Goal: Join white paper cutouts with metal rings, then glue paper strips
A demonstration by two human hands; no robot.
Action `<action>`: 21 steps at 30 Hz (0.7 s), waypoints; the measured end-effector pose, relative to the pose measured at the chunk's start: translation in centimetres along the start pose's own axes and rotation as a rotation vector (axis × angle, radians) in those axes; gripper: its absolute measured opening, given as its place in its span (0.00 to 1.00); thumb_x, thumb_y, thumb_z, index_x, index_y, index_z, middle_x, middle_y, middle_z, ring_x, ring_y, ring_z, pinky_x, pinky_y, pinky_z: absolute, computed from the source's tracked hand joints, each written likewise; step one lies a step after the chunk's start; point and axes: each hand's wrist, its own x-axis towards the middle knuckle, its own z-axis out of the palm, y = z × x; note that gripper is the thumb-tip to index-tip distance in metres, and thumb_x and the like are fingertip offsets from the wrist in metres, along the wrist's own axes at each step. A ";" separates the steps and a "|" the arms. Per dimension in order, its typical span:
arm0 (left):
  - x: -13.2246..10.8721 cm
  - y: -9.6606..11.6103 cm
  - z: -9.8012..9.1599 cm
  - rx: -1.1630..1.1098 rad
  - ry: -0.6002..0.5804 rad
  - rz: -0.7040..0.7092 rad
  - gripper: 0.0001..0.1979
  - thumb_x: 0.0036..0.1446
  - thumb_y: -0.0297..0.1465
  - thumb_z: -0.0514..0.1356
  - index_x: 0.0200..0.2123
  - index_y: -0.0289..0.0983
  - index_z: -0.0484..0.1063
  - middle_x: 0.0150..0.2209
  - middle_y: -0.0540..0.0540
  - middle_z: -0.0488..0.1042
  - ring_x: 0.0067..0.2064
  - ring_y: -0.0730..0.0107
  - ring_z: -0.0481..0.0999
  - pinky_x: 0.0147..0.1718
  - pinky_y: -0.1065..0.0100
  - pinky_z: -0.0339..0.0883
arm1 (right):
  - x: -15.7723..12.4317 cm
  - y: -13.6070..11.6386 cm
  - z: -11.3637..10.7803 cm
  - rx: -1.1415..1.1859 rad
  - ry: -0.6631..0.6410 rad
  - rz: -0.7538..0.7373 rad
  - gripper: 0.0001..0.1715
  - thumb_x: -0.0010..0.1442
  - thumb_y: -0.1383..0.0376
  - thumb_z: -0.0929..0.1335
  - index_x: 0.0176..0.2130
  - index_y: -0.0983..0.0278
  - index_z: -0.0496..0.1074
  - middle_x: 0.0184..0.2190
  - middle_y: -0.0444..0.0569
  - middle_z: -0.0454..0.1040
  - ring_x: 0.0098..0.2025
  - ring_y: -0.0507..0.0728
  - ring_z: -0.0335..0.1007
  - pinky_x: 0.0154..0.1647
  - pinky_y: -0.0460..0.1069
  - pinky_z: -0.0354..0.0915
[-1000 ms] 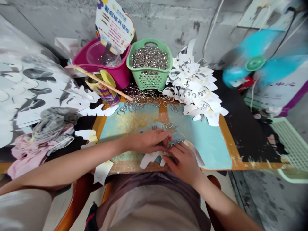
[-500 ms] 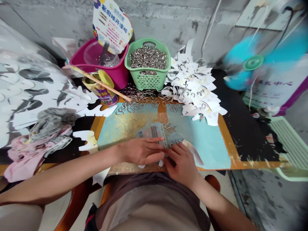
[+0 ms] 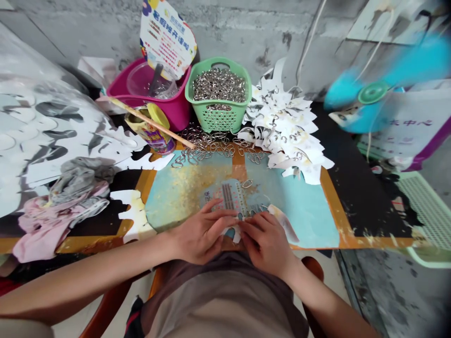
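Observation:
My left hand [image 3: 202, 233] and my right hand [image 3: 265, 243] meet at the table's near edge, fingers pinched together on a white paper cut-out [image 3: 233, 232] that is mostly hidden under them. A small metal ring seems to sit between the fingertips, but it is too small to be sure. They work over a light blue mat [image 3: 306, 206] stained yellow. A single metal ring [image 3: 247, 183] lies just beyond the hands. A loose heap of metal rings [image 3: 211, 145] spreads at the mat's far edge.
A green basket [image 3: 219, 114] full of rings stands at the back, a pink tub [image 3: 169, 108] to its left with a printed hand fan. A pile of ringed cut-outs [image 3: 287, 129] lies right. Crumpled cloth [image 3: 66, 197] sits left, a spinning blue fan [image 3: 373, 94] right.
Both hands have drawn back toward my body, to the mat's near edge. The cut-out that showed left of the right hand is now almost covered by the fingers.

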 end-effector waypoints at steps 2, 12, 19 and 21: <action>0.0 0.4 0.3 -0.007 -0.016 -0.040 0.29 0.53 0.20 0.53 0.59 0.30 0.54 0.46 0.36 0.79 0.58 0.53 0.73 0.65 0.37 0.49 | 0.1 0.0 -0.1 0.018 0.012 0.010 0.15 0.64 0.69 0.65 0.50 0.62 0.72 0.38 0.53 0.75 0.43 0.63 0.66 0.42 0.58 0.64; 0.2 1.7 1.4 0.130 -0.006 -0.085 0.25 0.54 0.21 0.52 0.56 0.27 0.57 0.46 0.31 0.77 0.53 0.52 0.75 0.63 0.33 0.49 | 0.1 0.4 -0.4 0.058 -0.036 0.008 0.17 0.64 0.71 0.64 0.52 0.63 0.71 0.37 0.52 0.74 0.43 0.63 0.65 0.42 0.57 0.65; -0.7 2.2 1.9 0.171 -0.004 -0.128 0.28 0.56 0.22 0.53 0.61 0.27 0.55 0.51 0.30 0.76 0.59 0.51 0.72 0.65 0.31 0.34 | -0.1 0.4 -0.4 0.009 -0.076 -0.010 0.21 0.61 0.71 0.66 0.54 0.63 0.72 0.39 0.52 0.73 0.44 0.64 0.63 0.45 0.58 0.63; -0.8 2.2 1.7 0.129 0.007 -0.162 0.27 0.56 0.22 0.53 0.61 0.29 0.57 0.51 0.33 0.76 0.60 0.52 0.70 0.66 0.32 0.31 | 0.0 0.4 -0.3 0.002 -0.067 -0.007 0.21 0.63 0.71 0.65 0.55 0.63 0.71 0.38 0.52 0.73 0.44 0.64 0.63 0.43 0.58 0.63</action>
